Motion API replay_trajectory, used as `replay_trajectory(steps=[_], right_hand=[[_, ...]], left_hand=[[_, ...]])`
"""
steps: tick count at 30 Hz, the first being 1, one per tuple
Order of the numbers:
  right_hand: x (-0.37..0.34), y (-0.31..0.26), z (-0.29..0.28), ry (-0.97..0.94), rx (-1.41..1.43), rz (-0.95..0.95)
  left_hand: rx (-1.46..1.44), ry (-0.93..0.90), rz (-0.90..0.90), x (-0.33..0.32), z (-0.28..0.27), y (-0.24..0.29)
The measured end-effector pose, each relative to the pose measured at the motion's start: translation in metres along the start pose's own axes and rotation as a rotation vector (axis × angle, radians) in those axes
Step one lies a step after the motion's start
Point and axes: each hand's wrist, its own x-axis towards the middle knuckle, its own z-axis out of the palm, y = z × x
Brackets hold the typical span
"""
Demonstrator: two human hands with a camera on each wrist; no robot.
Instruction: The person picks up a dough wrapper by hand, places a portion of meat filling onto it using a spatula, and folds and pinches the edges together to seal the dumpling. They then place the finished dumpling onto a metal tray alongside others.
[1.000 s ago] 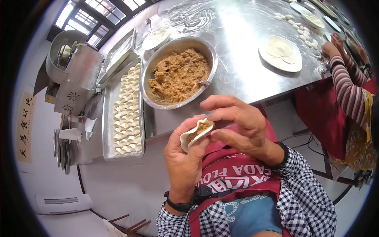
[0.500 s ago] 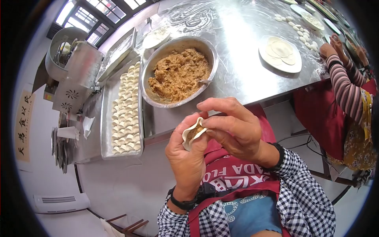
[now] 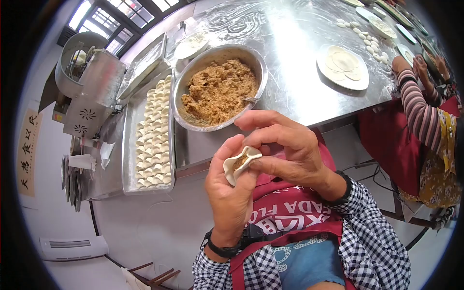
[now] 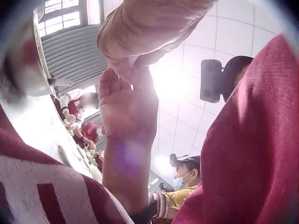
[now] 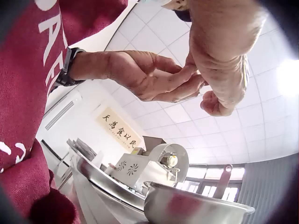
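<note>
A round dumpling wrapper (image 3: 250,152) with brown filling (image 3: 238,163) in its middle is held in front of the apron, its edge wavy and partly folded up. My left hand (image 3: 228,188) cradles it between curled fingers and thumb. From the right, my right hand (image 3: 297,157) pinches the wrapper's rim with thumb and forefinger, the other fingers raised. Both wrist views show the right hand (image 4: 128,109) and the left hand (image 5: 140,77) meeting at the fingertips, with the dumpling mostly hidden there.
Ahead stands a steel bowl (image 3: 263,72) of brown filling. To its left, a metal tray (image 3: 128,166) bears rows of folded dumplings (image 3: 155,140). A white plate (image 3: 357,85) of flat wrappers (image 3: 344,59) lies right, near dough pieces (image 3: 369,41). Another person (image 3: 420,104) works at the right edge.
The right thumb and forefinger came together on the wrapper's rim, then shifted a little along it. The rim is more gathered at the right. My left hand has stayed nearly in place.
</note>
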Motion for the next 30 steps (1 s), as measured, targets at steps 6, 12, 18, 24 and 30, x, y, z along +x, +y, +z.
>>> replay_trajectory(steps=[6, 12, 18, 24, 30], right_hand=[[-0.002, 0.008, 0.004, 0.055, -0.109, -0.142], [0.004, 0.003, 0.006, 0.06, -0.243, -0.236], [0.004, 0.009, 0.006, 0.069, -0.172, -0.215], [0.007, 0.006, 0.001, -0.042, -0.171, -0.211], [0.006, 0.0, 0.002, -0.018, 0.007, -0.054]], left_hand=[[0.058, -0.015, -0.024, -0.003, -0.001, 0.002], [0.149, -0.016, 0.025, -0.002, -0.005, 0.001], [0.219, -0.027, 0.065, -0.003, -0.008, 0.0], [0.211, -0.048, 0.004, -0.003, -0.01, 0.002], [0.157, -0.19, 0.007, 0.001, -0.008, 0.004]])
